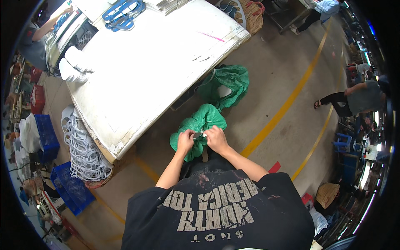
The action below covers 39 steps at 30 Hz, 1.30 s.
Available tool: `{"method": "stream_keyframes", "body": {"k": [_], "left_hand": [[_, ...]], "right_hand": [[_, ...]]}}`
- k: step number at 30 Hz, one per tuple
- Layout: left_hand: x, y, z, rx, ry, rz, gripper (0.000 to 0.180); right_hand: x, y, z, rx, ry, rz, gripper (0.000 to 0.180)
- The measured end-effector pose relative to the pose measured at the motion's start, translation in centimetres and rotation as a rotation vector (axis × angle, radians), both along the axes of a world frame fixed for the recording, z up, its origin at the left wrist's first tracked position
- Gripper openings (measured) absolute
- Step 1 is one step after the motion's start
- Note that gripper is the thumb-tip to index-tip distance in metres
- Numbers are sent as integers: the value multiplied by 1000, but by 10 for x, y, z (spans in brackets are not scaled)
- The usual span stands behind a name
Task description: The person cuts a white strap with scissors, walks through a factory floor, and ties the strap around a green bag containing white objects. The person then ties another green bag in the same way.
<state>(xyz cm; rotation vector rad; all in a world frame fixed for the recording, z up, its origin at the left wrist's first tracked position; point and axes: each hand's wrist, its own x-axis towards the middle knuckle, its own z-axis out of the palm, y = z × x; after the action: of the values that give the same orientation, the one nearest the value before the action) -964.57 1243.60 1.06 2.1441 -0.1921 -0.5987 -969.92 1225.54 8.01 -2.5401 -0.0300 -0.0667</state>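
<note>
A green plastic sack (205, 114) bulges out on the far side of my hands and below them, its top bunched together. My left hand (186, 141) is closed, with a small dark grey flat object (197, 136) at its fingertips; its kind is unclear. Close beside it, my right hand (217, 139) pinches at a small white bit against the green plastic. What exactly the right fingers hold is hidden. Just beyond stands a second green sack (237, 85), its mouth open and something white inside.
A white-topped table (158, 62) lies ahead and left, bearing white sole-shaped stacks (73, 68) and blue strap pieces (122, 14). White straps (85, 146) fill a basket at left, near a blue crate (71, 187). Another person (362, 98) is at right.
</note>
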Motion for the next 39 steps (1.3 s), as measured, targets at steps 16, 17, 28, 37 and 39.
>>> {"method": "stream_keyframes", "body": {"k": [16,17,28,37,39], "left_hand": [[-120,267,-74,315,475,271,25],[-130,275,-73,285,523,332,24],[-164,249,-55,91,894,546,21],[-122,218,-62,-150,764,515,20],[-118,214,-63,-110,759,485,20]], "right_hand": [[-8,65,-118,-752,227,400,53],[-9,63,-123,-739,227,461,51],[-34,64,-88,-302,791,115,54],[-51,70,-102,-218,773,1,52],[-57,63,-103,-226,803,-13,52]]}}
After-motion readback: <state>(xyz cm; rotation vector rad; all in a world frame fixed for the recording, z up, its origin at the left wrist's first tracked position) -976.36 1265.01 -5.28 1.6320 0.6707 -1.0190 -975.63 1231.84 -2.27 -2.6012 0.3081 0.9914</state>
